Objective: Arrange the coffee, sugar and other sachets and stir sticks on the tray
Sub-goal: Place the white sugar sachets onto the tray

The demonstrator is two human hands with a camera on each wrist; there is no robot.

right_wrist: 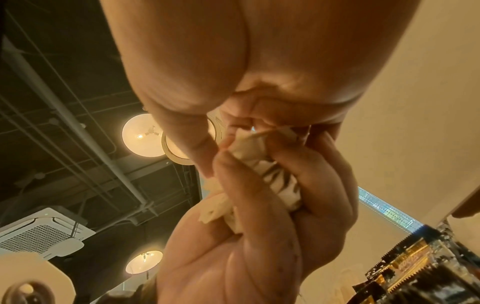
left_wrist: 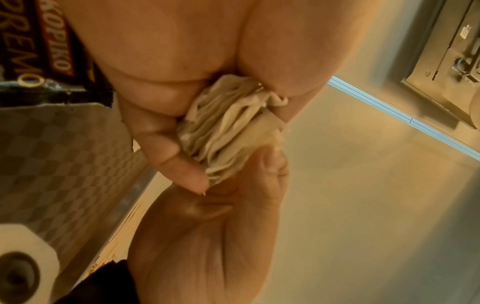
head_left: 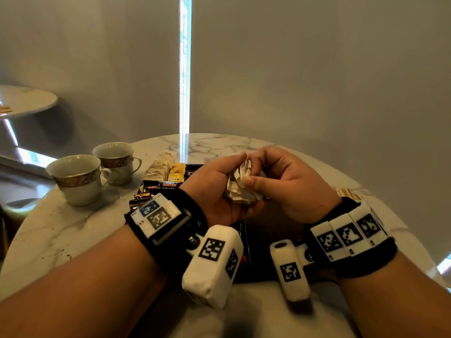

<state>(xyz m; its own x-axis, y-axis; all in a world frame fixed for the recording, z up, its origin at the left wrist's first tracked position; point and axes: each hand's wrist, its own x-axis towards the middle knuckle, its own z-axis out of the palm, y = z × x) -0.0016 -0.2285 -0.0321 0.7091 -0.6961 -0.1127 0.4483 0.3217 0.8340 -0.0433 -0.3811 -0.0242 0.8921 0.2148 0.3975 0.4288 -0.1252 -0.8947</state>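
A bundle of white sachets is clasped by the left hand and pinched by the right hand above the tray; sachets could be spilled if either clasp is loosened.

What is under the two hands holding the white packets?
Under the left hand and right hand, gripping the white sachets, lies a black tray. Kopiko sachets and a yellow tea sachet show at its left. The hands cover the tray's middle.
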